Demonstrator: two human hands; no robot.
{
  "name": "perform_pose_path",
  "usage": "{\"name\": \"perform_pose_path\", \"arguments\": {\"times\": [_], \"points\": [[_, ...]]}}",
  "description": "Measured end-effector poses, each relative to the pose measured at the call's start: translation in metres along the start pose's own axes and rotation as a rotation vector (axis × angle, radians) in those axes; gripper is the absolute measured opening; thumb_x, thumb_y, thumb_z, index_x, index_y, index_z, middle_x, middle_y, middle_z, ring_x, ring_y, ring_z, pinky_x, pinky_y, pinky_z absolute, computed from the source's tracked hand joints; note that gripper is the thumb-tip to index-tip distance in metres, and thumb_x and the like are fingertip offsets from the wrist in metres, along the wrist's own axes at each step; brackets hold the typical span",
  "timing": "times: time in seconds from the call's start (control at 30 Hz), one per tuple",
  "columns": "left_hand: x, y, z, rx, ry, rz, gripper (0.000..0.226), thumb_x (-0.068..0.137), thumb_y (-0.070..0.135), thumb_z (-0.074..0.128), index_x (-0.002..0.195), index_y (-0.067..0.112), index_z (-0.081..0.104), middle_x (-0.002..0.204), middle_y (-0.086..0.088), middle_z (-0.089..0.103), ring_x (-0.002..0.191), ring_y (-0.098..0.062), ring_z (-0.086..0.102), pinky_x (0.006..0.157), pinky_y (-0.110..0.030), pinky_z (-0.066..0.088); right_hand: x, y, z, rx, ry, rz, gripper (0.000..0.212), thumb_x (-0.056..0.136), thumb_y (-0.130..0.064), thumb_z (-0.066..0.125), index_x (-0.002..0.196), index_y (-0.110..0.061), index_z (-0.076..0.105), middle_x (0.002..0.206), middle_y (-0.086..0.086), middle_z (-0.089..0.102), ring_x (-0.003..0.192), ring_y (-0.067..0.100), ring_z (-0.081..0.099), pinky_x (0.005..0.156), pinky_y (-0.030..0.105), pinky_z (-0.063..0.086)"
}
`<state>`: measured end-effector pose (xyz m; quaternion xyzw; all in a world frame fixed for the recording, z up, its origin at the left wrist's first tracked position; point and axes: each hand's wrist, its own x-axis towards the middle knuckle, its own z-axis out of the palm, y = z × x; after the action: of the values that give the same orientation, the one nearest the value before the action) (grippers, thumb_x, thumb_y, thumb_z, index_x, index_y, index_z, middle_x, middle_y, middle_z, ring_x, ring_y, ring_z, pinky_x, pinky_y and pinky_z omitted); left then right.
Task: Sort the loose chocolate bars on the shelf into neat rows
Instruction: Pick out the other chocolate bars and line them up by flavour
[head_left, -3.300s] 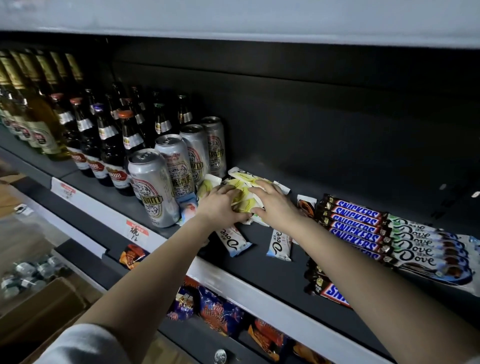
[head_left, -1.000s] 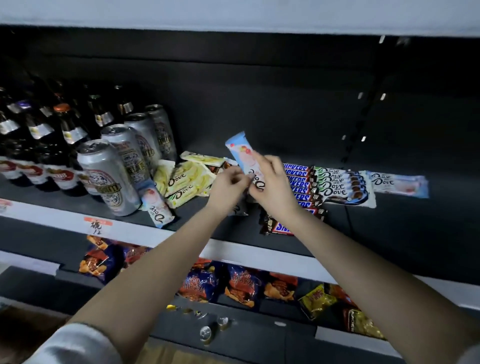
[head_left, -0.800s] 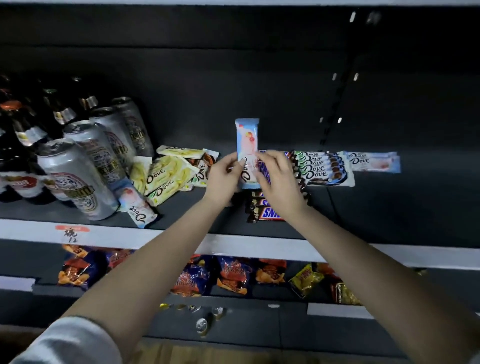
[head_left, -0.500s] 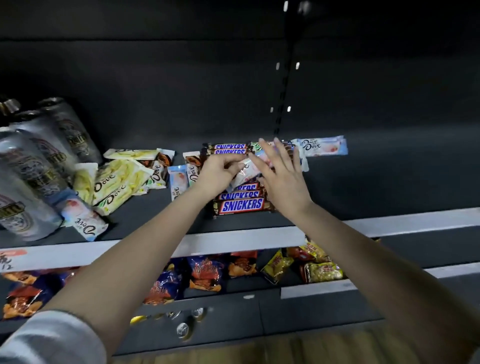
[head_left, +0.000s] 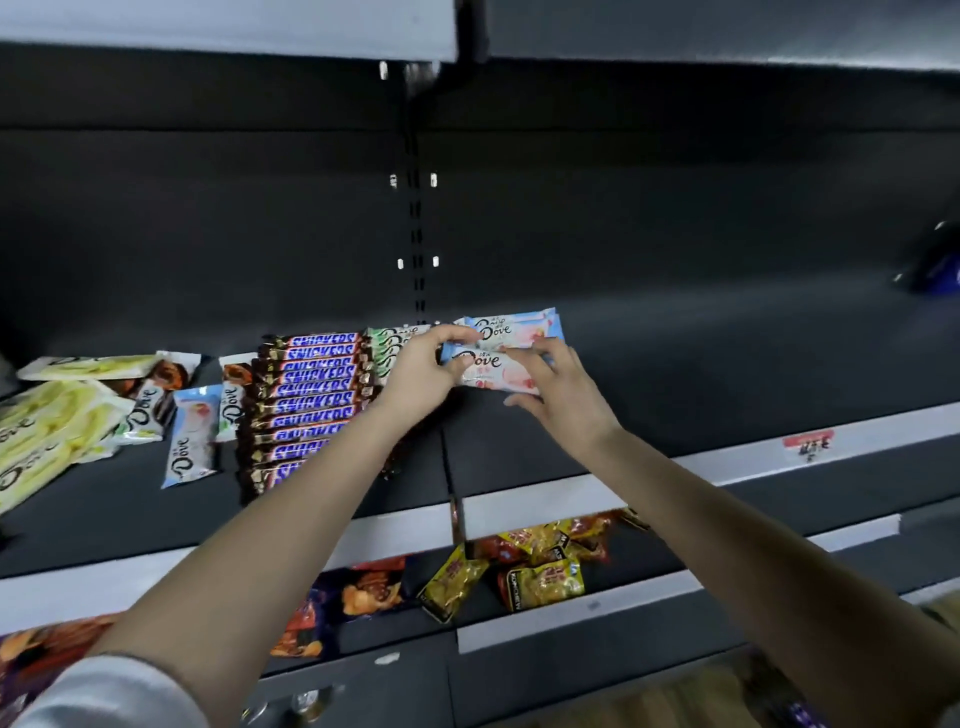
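Observation:
A pale blue and pink Dove bar (head_left: 488, 368) lies crosswise just in front of another like it (head_left: 511, 326) on the dark shelf (head_left: 701, 379). My left hand (head_left: 423, 371) pinches its left end and my right hand (head_left: 558, 395) holds its right end. A row of Snickers bars (head_left: 306, 400) lies left of my hands, with green Dove bars (head_left: 389, 345) behind my left hand. Further left, loose bars lie scattered: a blue Dove bar (head_left: 189, 436), brown and white Dove bars (head_left: 150, 402) and yellow Dove bars (head_left: 47, 431).
The shelf's white front strip (head_left: 545, 501) carries a red price tag (head_left: 808, 446). Snack bags (head_left: 535, 566) fill the shelf below. A dark blue packet (head_left: 935, 265) sits far right. An upright slotted rail (head_left: 415, 234) divides the back wall.
The view swung right, away from the cans. Both hands carried the blue and pink Dove bar from upright in the air over the Snickers row and laid it flat beside the other one.

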<state>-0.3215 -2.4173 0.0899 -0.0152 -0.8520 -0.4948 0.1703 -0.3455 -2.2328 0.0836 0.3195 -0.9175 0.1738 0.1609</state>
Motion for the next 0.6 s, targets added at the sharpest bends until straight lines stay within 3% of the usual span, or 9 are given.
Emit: {"name": "perform_pose_path", "arguments": {"times": [0.1, 0.23, 0.3, 0.43, 0.6], "points": [[0.012, 0.0, 0.024, -0.013, 0.039, -0.046, 0.028, 0.084, 0.001, 0.062, 0.095, 0.027, 0.063, 0.1, 0.007, 0.064, 0.105, -0.017, 0.06, 0.098, -0.028, 0.044, -0.001, 0.026, 0.001, 0.017, -0.036, -0.028, 0.054, 0.089, -0.025, 0.06, 0.139, -0.016, 0.04, 0.131, 0.011, 0.041, 0.119, 0.025, 0.039, 0.098, 0.036, 0.042], [0.018, 0.0, 0.061, 0.147, 0.096, -0.05, 0.022, 0.081, 0.001, 0.066, 0.1, 0.013, 0.069, 0.103, 0.0, 0.067, 0.101, -0.014, 0.059, 0.089, -0.009, 0.035, 0.0, 0.063, 0.01, 0.019, -0.092, 0.0, 0.052, 0.09, -0.007, 0.053, 0.139, -0.016, 0.038, 0.134, 0.008, 0.038, 0.117, 0.025, 0.039, 0.101, 0.033, 0.039], [0.019, -0.004, 0.074, 0.26, 0.102, -0.02, 0.019, 0.08, 0.0, 0.065, 0.098, 0.007, 0.069, 0.105, -0.006, 0.068, 0.101, -0.019, 0.06, 0.086, -0.008, 0.03, 0.003, 0.074, 0.016, 0.07, -0.104, 0.023, 0.055, 0.085, 0.004, 0.049, 0.136, -0.016, 0.044, 0.132, 0.008, 0.042, 0.116, 0.026, 0.041, 0.1, 0.03, 0.038], [0.024, -0.011, 0.087, 0.325, 0.169, -0.062, 0.013, 0.082, 0.001, 0.063, 0.093, 0.006, 0.068, 0.1, -0.009, 0.068, 0.094, -0.021, 0.06, 0.077, -0.007, 0.028, 0.015, 0.093, 0.024, 0.168, -0.116, 0.025, 0.042, 0.089, -0.006, 0.052, 0.13, -0.014, 0.051, 0.127, 0.007, 0.048, 0.116, 0.024, 0.043, 0.099, 0.027, 0.036], [0.032, -0.015, 0.087, 0.409, 0.174, -0.08, 0.011, 0.085, 0.003, 0.06, 0.092, 0.005, 0.068, 0.098, -0.008, 0.068, 0.091, -0.022, 0.061, 0.077, -0.015, 0.035, 0.031, 0.103, 0.035, 0.206, -0.13, -0.014, 0.042, 0.091, -0.014, 0.056, 0.132, -0.013, 0.05, 0.127, 0.007, 0.048, 0.117, 0.023, 0.041, 0.103, 0.026, 0.032]]}}
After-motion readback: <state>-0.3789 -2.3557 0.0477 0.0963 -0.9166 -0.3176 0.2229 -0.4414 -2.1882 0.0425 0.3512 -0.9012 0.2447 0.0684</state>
